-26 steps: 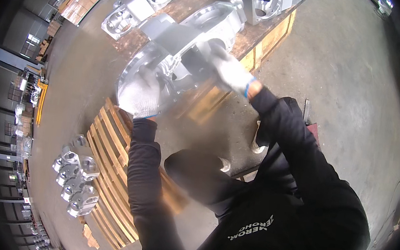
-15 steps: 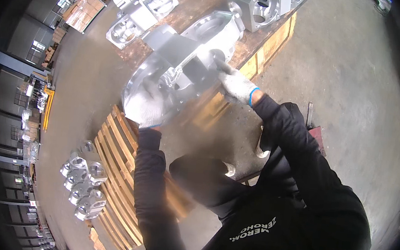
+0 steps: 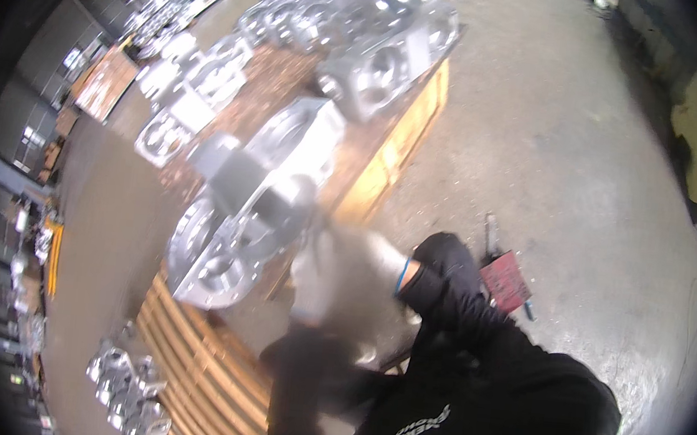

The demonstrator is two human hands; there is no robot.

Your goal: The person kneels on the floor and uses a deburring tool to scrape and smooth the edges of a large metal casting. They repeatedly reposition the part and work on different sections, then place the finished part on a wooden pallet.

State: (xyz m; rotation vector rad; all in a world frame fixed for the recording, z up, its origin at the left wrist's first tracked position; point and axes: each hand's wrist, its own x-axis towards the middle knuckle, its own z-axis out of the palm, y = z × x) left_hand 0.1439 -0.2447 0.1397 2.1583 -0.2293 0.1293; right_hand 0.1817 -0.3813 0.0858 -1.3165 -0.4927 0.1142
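A large silver metal casting (image 3: 258, 196) with round bores lies on the brown tabletop at its near edge. My left hand (image 3: 312, 285), in a white knit glove, is just to the right of the casting's near end. Close beside it is my right hand (image 3: 370, 257), also in a white glove with a blue cuff edge. The two gloves seem to meet or overlap in front of my body. Motion smears the fingers of both, and I cannot make out anything in them.
More silver castings (image 3: 379, 74) crowd the far part of the table (image 3: 287, 69). A slatted wooden pallet (image 3: 200, 363) lies at the lower left, with several castings (image 3: 125, 397) at its left side. On the floor to the right is a red flat object (image 3: 507, 281).
Both hands have come off the large casting and drawn together near my body. The casting now rests without my hands on it. The view has shifted, moving the table toward the left.
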